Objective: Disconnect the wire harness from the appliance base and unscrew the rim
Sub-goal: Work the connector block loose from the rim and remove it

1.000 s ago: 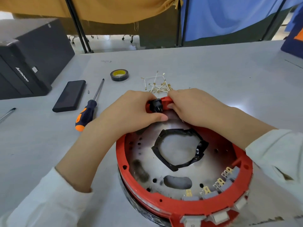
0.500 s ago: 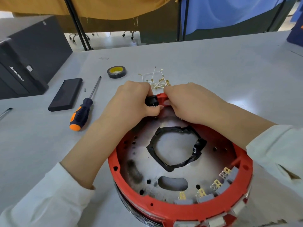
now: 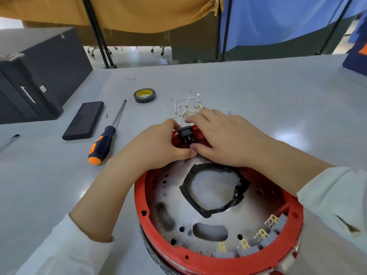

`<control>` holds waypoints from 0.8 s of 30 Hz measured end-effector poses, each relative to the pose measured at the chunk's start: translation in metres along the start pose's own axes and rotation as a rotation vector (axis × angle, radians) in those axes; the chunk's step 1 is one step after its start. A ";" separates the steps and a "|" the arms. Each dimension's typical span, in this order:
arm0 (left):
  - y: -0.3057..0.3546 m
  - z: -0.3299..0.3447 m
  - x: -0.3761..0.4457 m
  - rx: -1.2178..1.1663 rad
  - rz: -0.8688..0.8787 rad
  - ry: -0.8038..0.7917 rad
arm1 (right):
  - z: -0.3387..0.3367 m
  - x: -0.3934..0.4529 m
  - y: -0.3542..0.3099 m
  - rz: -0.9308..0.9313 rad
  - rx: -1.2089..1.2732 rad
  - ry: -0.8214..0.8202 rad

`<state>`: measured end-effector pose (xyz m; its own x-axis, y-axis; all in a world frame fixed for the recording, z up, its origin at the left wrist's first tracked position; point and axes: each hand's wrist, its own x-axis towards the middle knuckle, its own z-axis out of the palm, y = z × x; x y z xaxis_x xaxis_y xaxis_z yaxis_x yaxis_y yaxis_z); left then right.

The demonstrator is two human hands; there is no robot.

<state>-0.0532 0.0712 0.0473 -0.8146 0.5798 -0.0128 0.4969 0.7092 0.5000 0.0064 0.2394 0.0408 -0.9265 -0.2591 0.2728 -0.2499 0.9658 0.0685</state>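
Note:
The round appliance base (image 3: 168, 197) lies upside down in front of me, a metal plate inside a red rim (image 3: 198, 261). A ring of black tape (image 3: 234, 199) surrounds its centre hole. Grey switches with brass terminals (image 3: 264, 235) line the near right of the rim. At the rim's far edge sits a black rocker switch (image 3: 185, 132) with bare prongs. My left hand (image 3: 156, 143) grips the rim beside the switch. My right hand (image 3: 224, 137) holds the rim on the switch's other side. A pile of white wires (image 3: 188, 107) lies on the table just behind.
An orange and black screwdriver (image 3: 105, 139) lies left of the base. Beside it are a black rectangular case (image 3: 84, 120) and a roll of black tape (image 3: 145, 95). A black computer case (image 3: 35, 76) stands at the far left.
The black switch has come further out of the rim, and its prongs now show. My right fingers have spread over the rim's far edge. The camera view shifted slightly.

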 end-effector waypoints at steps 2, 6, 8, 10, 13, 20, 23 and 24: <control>-0.002 -0.001 0.003 -0.051 -0.020 -0.054 | -0.006 0.001 -0.002 -0.117 0.048 -0.003; -0.001 -0.003 0.007 -0.144 -0.046 -0.084 | -0.015 0.018 0.001 -0.118 0.297 -0.201; -0.002 -0.003 0.006 -0.141 -0.053 -0.079 | -0.014 0.024 0.000 -0.124 0.263 -0.229; -0.003 -0.003 0.005 -0.160 -0.059 -0.072 | -0.007 0.021 -0.001 -0.171 0.142 -0.135; -0.003 -0.002 0.006 -0.191 -0.057 -0.077 | -0.001 0.015 -0.006 -0.195 0.010 0.014; -0.002 -0.004 0.005 -0.202 -0.072 -0.070 | 0.002 0.017 -0.016 -0.172 -0.244 0.088; -0.002 -0.004 0.004 -0.193 -0.075 -0.067 | 0.002 0.018 -0.017 -0.140 -0.196 0.053; -0.001 -0.004 0.004 -0.194 -0.076 -0.067 | 0.001 0.018 -0.018 -0.136 -0.176 0.044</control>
<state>-0.0587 0.0710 0.0504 -0.8225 0.5578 -0.1111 0.3630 0.6652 0.6525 -0.0064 0.2175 0.0433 -0.8736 -0.3902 0.2909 -0.3152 0.9090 0.2728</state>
